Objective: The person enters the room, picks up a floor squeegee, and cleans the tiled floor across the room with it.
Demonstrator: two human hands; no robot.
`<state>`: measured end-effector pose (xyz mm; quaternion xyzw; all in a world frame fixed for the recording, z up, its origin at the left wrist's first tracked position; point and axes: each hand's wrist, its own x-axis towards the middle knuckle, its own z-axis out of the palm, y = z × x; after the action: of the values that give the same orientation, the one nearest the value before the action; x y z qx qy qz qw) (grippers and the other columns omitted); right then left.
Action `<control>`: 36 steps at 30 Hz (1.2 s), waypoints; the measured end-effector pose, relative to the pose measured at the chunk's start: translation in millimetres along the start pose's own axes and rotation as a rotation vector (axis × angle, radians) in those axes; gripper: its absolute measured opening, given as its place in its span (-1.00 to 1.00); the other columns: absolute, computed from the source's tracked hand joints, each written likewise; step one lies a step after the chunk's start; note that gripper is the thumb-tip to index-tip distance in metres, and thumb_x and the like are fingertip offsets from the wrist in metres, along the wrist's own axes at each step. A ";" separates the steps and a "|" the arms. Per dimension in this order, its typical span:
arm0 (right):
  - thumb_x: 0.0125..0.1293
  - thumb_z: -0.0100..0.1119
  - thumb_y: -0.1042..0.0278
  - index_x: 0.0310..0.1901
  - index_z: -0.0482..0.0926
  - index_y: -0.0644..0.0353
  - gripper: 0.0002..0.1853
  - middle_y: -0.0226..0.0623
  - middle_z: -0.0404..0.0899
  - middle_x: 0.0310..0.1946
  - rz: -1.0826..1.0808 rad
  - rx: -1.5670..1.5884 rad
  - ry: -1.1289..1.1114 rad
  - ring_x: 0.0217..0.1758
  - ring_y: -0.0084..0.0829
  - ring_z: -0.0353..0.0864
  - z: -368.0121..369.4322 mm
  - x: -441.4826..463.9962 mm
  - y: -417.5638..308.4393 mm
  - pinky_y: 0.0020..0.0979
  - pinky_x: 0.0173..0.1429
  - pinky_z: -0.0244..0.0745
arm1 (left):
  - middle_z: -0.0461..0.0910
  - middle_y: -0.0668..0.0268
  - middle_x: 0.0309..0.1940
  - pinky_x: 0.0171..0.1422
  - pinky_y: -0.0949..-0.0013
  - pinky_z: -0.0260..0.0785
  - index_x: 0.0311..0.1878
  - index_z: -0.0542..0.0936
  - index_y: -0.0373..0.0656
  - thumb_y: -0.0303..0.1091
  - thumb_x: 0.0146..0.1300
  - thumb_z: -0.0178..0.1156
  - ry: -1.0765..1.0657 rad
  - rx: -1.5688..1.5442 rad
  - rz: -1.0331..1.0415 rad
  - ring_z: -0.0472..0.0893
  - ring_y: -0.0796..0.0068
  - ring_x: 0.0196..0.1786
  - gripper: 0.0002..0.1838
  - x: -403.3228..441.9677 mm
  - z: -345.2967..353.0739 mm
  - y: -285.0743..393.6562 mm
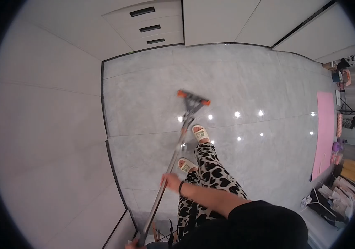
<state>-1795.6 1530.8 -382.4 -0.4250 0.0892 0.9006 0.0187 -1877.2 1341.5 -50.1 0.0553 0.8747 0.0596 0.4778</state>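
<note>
A mop (170,159) with a long metal pole slants up across the floor from the lower left. Its grey head (192,101) has orange ends, looks slightly blurred and rests on the floor ahead of my feet. Around the middle of the pole, my right hand (171,182) is closed, with a dark band at the wrist. My left hand (134,244) grips the pole near its top end, partly cut off by the bottom edge of the view.
Grey glossy floor tiles (144,91) reflect several lights. White cabinets with drawers (144,25) line the far side, and a pale wall (52,137) rises on the left. To the right lie a pink mat (323,133) and a box of mixed items (331,199). My slippered feet (201,134) stand behind the mop head.
</note>
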 end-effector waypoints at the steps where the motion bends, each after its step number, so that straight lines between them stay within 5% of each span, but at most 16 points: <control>1: -0.03 -0.04 0.50 -0.57 0.40 0.26 -0.94 -0.22 0.40 -0.65 -0.228 -0.183 -0.030 -0.54 -0.30 0.48 -26.0 18.0 -35.8 -0.30 -0.44 0.45 | 0.49 0.08 -0.62 -0.36 0.31 0.36 -0.39 0.52 -0.23 -0.42 -0.30 0.19 0.003 0.259 0.201 0.54 0.16 -0.48 -0.73 38.9 10.7 6.2; 2: -0.06 -0.03 0.52 -0.53 0.42 0.22 -0.97 -0.22 0.40 -0.65 -0.615 -0.895 -0.061 -0.54 -0.34 0.48 -24.0 -8.6 -97.1 -0.32 -0.42 0.44 | 0.50 0.09 -0.61 -0.35 0.30 0.36 -0.36 0.52 -0.23 -0.44 -0.31 0.20 -0.021 0.354 0.169 0.54 0.18 -0.48 -0.70 70.7 26.5 47.8; 3: -0.09 0.00 0.57 -0.54 0.45 0.18 -0.93 -0.26 0.42 -0.64 -0.219 -0.287 0.072 -0.53 -0.40 0.47 -49.1 2.6 -150.6 -0.39 -0.40 0.43 | 0.50 0.08 -0.61 -0.36 0.26 0.36 -0.35 0.52 -0.21 -0.41 -0.31 0.21 -0.026 0.353 0.307 0.53 0.14 -0.47 -0.69 89.2 37.8 110.2; 4: -0.12 0.01 0.61 -0.59 0.43 0.20 -0.93 -0.27 0.41 -0.66 -0.477 -0.335 0.124 -0.57 -0.40 0.46 -69.4 17.1 -206.7 -0.42 -0.45 0.42 | 0.48 0.06 -0.63 -0.35 0.20 0.35 -0.37 0.50 -0.21 -0.35 -0.28 0.18 0.000 0.380 0.494 0.51 0.09 -0.46 -0.71 123.4 60.5 142.1; 5: -0.06 0.01 0.49 -0.53 0.50 0.24 -0.93 -0.24 0.45 -0.62 -0.923 -1.160 0.320 -0.54 -0.34 0.50 -74.5 -6.0 -260.5 -0.36 -0.46 0.45 | 0.48 0.05 -0.60 -0.34 0.23 0.34 -0.36 0.51 -0.23 -0.34 -0.26 0.16 -0.070 0.410 0.496 0.50 0.09 -0.45 -0.71 145.2 78.6 199.0; 7: -0.04 -0.05 0.51 -0.59 0.45 0.35 -0.89 -0.10 0.43 -0.65 -0.751 -0.191 0.580 -0.59 -0.23 0.49 -72.7 -19.9 -369.5 -0.26 -0.54 0.43 | 0.48 0.03 -0.57 -0.29 0.16 0.32 -0.35 0.50 -0.22 -0.30 -0.17 0.10 -0.086 0.396 0.732 0.48 0.03 -0.41 -0.73 179.6 116.6 298.2; 10: 0.03 -0.18 0.55 -0.54 0.30 0.36 -0.92 -0.14 0.36 -0.60 -0.921 0.206 0.481 -0.62 -0.27 0.38 -47.8 -60.3 -470.1 -0.34 -0.58 0.36 | 0.47 0.02 -0.56 -0.28 0.12 0.29 -0.36 0.47 -0.23 -0.32 -0.09 0.01 -0.084 0.234 0.879 0.47 0.00 -0.41 -0.78 191.9 146.8 423.0; 12: 0.19 -0.28 0.38 -0.45 0.21 0.30 -0.83 -0.31 0.25 -0.66 -0.777 0.383 0.268 -0.69 -0.50 0.22 -41.1 -68.2 -516.5 -0.52 -0.62 0.23 | 0.47 0.02 -0.56 -0.28 0.12 0.28 -0.36 0.46 -0.23 -0.33 -0.08 -0.01 -0.067 0.186 0.853 0.47 0.00 -0.41 -0.78 194.7 143.7 464.8; 14: 0.21 -0.30 0.37 -0.50 0.19 0.27 -0.81 -0.30 0.25 -0.66 -0.780 0.236 0.293 -0.66 -0.45 0.24 -32.8 -53.2 -525.7 -0.47 -0.58 0.22 | 0.46 0.04 -0.59 -0.31 0.11 0.27 -0.37 0.46 -0.22 -0.35 -0.07 -0.03 0.009 0.269 0.892 0.46 0.00 -0.42 -0.80 189.9 127.5 480.2; 19: 0.16 -0.28 0.40 -0.49 0.19 0.24 -0.86 -0.25 0.25 -0.71 -0.803 -0.086 0.454 -0.78 -0.39 0.26 41.7 3.4 -437.8 -0.37 -0.71 0.24 | 0.42 0.03 -0.66 -0.43 0.18 0.27 -0.38 0.45 -0.23 -0.33 -0.08 0.07 0.003 0.120 0.756 0.45 0.02 -0.51 -0.80 191.9 58.7 404.2; 23: 0.12 -0.20 0.48 -0.37 0.14 0.19 -0.92 -0.27 0.22 -0.72 -0.697 -0.125 0.475 -0.81 -0.42 0.24 119.9 59.3 -339.5 -0.37 -0.82 0.21 | 0.35 0.15 -0.77 -0.58 0.44 0.21 -0.30 0.45 -0.28 -0.40 -0.09 0.10 0.045 0.019 0.540 0.37 0.39 -0.70 -0.76 175.8 6.3 318.5; 27: 0.11 -0.20 0.48 -0.40 0.13 0.19 -0.92 -0.27 0.21 -0.72 -0.599 -0.209 0.401 -0.82 -0.44 0.24 193.7 114.4 -258.5 -0.38 -0.84 0.19 | 0.40 0.09 -0.73 -0.56 0.31 0.23 -0.34 0.43 -0.31 -0.39 -0.07 0.07 0.082 -0.167 0.402 0.44 0.24 -0.66 -0.78 182.7 -34.2 243.0; 29: 0.10 -0.19 0.49 -0.43 0.14 0.20 -0.92 -0.28 0.20 -0.73 -0.572 -0.279 0.378 -0.82 -0.44 0.25 216.8 146.0 -212.2 -0.38 -0.83 0.19 | 0.39 0.32 -0.72 -0.58 0.49 0.19 -0.30 0.45 -0.34 -0.40 -0.08 0.10 0.000 -0.351 0.298 0.34 0.59 -0.66 -0.75 195.3 -50.1 200.1; 32: 0.14 -0.21 0.43 -0.46 0.18 0.29 -0.88 -0.20 0.28 -0.75 -0.710 -1.088 0.353 -0.82 -0.38 0.31 208.7 181.0 -121.8 -0.38 -0.81 0.24 | 0.42 0.13 -0.71 -0.53 0.34 0.25 -0.30 0.43 -0.30 -0.35 -0.11 0.12 0.000 -0.280 0.170 0.43 0.24 -0.65 -0.72 186.2 -74.1 125.5; 33: 0.11 -0.20 0.44 -0.44 0.18 0.30 -0.89 -0.22 0.29 -0.75 -0.552 -0.725 0.278 -0.82 -0.38 0.32 232.0 152.9 -81.0 -0.38 -0.80 0.25 | 0.44 0.16 -0.69 -0.50 0.36 0.27 -0.28 0.45 -0.30 -0.33 -0.15 0.15 0.082 -0.221 0.234 0.45 0.33 -0.62 -0.68 178.4 -79.9 84.0; 36: 0.11 -0.21 0.39 -0.41 0.15 0.28 -0.87 -0.25 0.27 -0.81 -0.364 -0.670 0.319 -0.80 -0.33 0.38 208.7 142.4 82.8 -0.37 -0.77 0.29 | 0.44 0.07 -0.58 -0.40 0.32 0.26 -0.28 0.47 -0.35 -0.37 -0.05 0.10 0.058 -0.166 0.146 0.41 0.46 -0.50 -0.73 112.2 -115.4 -37.3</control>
<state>-2054.6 1480.2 -349.9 -0.5508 -0.2837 0.7845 0.0243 -2036.3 1316.0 -87.2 0.0774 0.8738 0.1679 0.4498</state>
